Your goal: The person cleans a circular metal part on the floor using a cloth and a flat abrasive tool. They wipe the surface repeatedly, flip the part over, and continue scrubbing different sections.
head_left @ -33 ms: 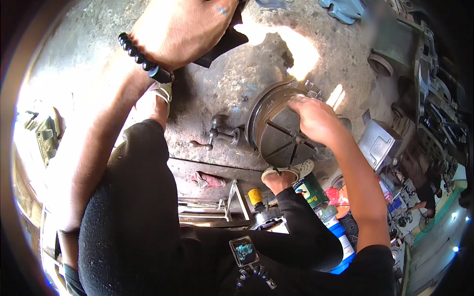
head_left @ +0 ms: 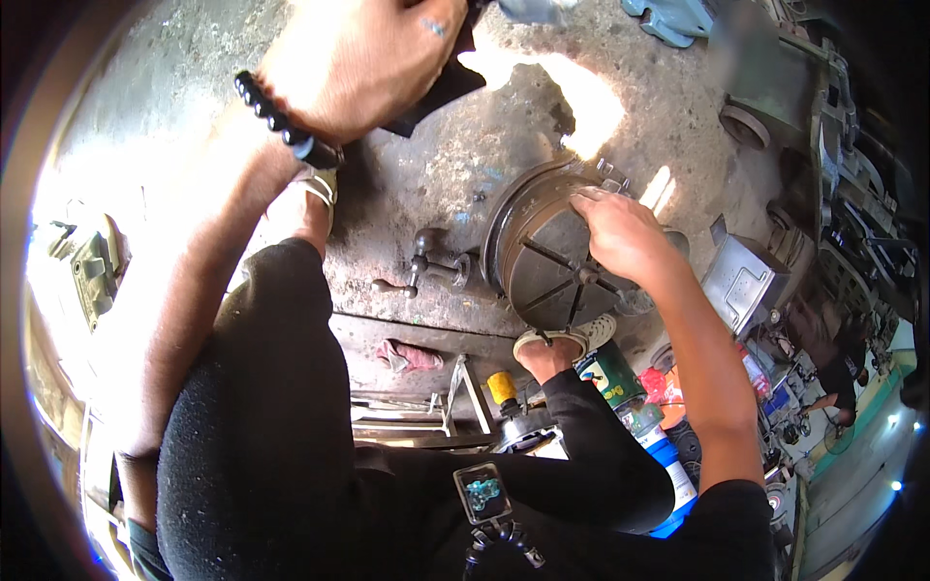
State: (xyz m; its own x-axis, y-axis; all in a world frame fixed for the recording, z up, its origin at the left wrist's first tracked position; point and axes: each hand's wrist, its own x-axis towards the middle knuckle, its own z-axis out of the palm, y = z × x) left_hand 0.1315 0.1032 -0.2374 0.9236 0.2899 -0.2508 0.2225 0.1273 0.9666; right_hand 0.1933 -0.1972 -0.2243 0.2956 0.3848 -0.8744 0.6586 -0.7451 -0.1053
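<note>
My left hand (head_left: 358,73), with a black bead bracelet at the wrist, looms large at the top. Its fingers curl out of sight round something dark; a black, flat-edged piece (head_left: 441,97) shows below the hand, its kind hidden. My right hand (head_left: 625,232) lies over the upper rim of a round metal rotary table (head_left: 547,276), its fingers close together and its thumb hidden. The table's slotted face is tilted toward me. A crank handle (head_left: 417,266) sticks out from its left side.
Worn concrete floor (head_left: 417,184) surrounds the table, with my shoes close by. A reddish rag (head_left: 409,355) lies nearer me. A metal box (head_left: 741,281), paint cans (head_left: 610,373) and machine parts crowd the right. A person (head_left: 823,358) is at far right.
My left hand has shifted slightly, and a bluish-grey thing beside it at the top edge shows a little more. My right hand stays at the rotary table's rim.
</note>
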